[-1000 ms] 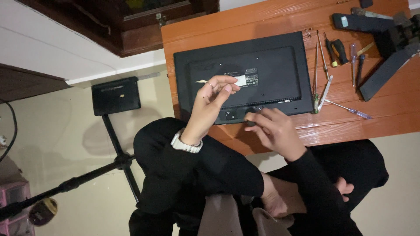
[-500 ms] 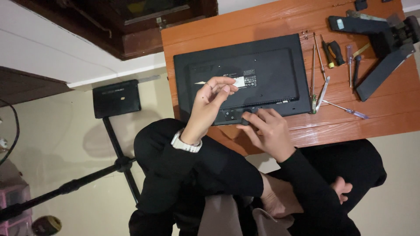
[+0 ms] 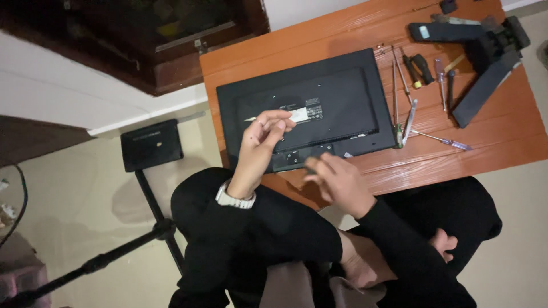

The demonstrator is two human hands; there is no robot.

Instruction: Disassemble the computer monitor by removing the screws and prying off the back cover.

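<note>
Black monitor (image 3: 319, 108) face-down on orange table (image 3: 456, 154), left hand (image 3: 262, 140) above its back pinching a thin pale tool (image 3: 251, 119), tip barely discernible, right hand (image 3: 337, 179) blurred at lower edge, grip unclear, screwdrivers (image 3: 408, 97) beside the monitor.

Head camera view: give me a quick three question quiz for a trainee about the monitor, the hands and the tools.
1. True or false: the monitor lies screen down on the orange table.
2. Which hand wears the wristwatch? A: left hand. B: right hand.
3. In the picture, on which side of the monitor do the loose screwdrivers lie?

Key: 1 true. 2 A; that hand also pinches a thin tool over the monitor's back. 3 the right side.
</note>
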